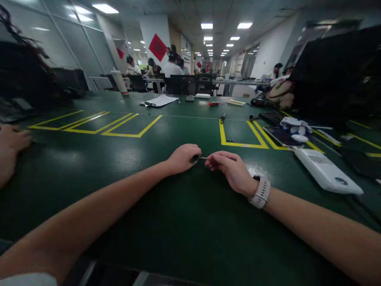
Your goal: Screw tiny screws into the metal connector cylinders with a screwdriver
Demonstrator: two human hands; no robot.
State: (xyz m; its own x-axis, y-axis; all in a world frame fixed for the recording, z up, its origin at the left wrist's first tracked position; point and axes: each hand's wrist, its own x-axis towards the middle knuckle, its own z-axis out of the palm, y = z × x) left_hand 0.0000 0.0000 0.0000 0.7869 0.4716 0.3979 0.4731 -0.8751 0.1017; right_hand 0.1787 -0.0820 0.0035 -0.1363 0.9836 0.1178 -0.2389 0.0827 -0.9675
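Near the middle of the green table, my left hand is closed around a small dark round piece with a shiny rim. The rest of that piece is hidden in my fingers. My right hand, with a pale watch on its wrist, pinches a thin metal rod. The rod's left end meets the round piece or lies right beside it; I cannot tell which. Its other end is covered by my right fingers. Another tiny dark bit shows beneath the right fingertips, too small to name.
Yellow tape marks boxes on the table. A small metal part stands beyond my hands, near a red-handled screwdriver. At right lie a white device and a dark tablet. Another person's hand rests at far left.
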